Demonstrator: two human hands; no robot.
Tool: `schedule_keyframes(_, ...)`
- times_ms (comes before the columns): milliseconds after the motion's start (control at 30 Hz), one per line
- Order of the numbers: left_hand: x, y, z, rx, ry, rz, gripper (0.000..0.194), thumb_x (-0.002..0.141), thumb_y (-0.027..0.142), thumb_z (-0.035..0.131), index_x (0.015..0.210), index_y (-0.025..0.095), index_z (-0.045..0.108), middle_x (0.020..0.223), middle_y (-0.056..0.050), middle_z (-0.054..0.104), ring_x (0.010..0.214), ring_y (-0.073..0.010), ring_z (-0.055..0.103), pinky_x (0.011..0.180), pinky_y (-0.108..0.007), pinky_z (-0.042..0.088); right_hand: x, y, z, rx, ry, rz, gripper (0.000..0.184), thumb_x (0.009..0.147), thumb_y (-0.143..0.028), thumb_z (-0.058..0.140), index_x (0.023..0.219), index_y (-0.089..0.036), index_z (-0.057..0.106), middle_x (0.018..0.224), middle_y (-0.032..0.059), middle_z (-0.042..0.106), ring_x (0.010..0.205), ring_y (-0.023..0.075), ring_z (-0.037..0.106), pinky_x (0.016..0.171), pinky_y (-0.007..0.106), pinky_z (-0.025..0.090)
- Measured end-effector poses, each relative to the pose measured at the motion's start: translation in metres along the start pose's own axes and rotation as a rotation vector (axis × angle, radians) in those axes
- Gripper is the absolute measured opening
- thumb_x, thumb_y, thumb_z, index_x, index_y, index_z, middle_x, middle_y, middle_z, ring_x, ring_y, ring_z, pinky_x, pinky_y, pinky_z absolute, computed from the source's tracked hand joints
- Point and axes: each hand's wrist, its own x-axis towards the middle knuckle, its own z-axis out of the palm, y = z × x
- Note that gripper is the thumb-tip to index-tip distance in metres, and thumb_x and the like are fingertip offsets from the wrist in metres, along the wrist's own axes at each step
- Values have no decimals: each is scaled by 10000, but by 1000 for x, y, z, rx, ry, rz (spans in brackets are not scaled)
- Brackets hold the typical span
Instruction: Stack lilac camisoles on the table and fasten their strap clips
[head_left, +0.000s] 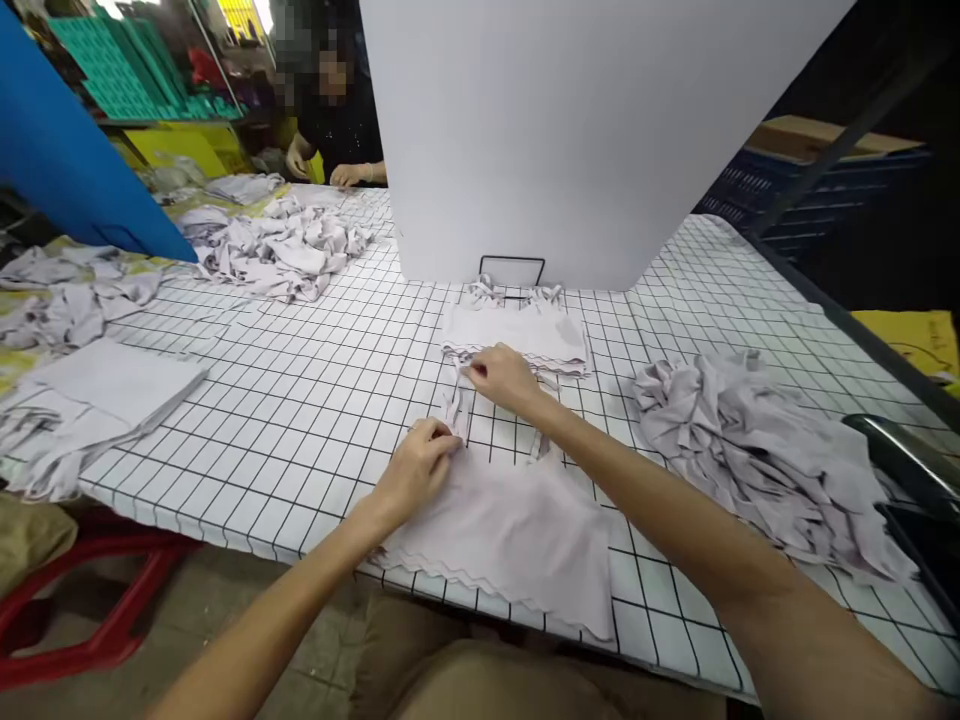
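A pale lilac camisole (517, 535) with a scalloped hem lies flat at the table's front edge, hem toward me, straps pointing away. My left hand (420, 462) pinches the base of its left strap, where the strap meets the body. Farther up, my right hand (504, 378) has its fingers closed on the upper end of that same strap. Just beyond my right hand rests a neat stack of similar camisoles (517, 335), scalloped hems facing me and straps bunched at the far side. My right forearm passes over part of the other strap.
A crumpled garment heap (757, 450) lies right, beside a dark shiny object (911, 465). Folded garments (112, 385) sit left, with a loose pile (281, 250) behind. A white panel (555, 140) stands ahead; a blue panel (82, 140) is left. A person (341, 130) works across the table.
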Motion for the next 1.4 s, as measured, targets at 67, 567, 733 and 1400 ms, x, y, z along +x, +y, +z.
schedule_keyframes(67, 0, -2, 2, -16, -19, -16, 330, 878, 2, 476, 1044, 143, 724, 999, -108, 636, 942, -220, 611, 819, -376, 564, 22, -6, 15, -15, 2, 37, 249, 847, -252, 673, 615, -176, 625, 742, 142, 692, 986, 337, 535, 858, 477, 414)
schedule_keyframes(567, 79, -42, -59, -906, -10, -560, 454, 931, 513, 622, 1234, 180, 680, 1144, -131, 749, 1176, -244, 649, 1067, -430, 437, -5, 0, 8, 454, 380, -487, 175, 879, -120, 602, 837, -223, 737, 801, 57, 706, 859, 229, 533, 763, 376, 495)
schedule_keyframes(733, 75, -37, -55, -1085, -135, -636, 497, 839, 567, 722, 1103, 147, 749, 932, -108, 775, 956, -217, 713, 1025, -408, 451, -12, -3, 9, 370, 471, -520, 203, 930, -144, 559, 894, -207, 749, 774, 78, 670, 812, 227, 520, 708, 375, 475)
schedule_keyframes(1400, 9, 15, -70, -968, 80, -775, 331, 658, 441, 887, 751, 141, 782, 668, -27, 668, 529, -68, 499, 516, -228, 444, -41, -3, 1, 469, 369, -388, 165, 858, -153, 577, 814, -198, 729, 795, 74, 710, 839, 230, 578, 816, 421, 489)
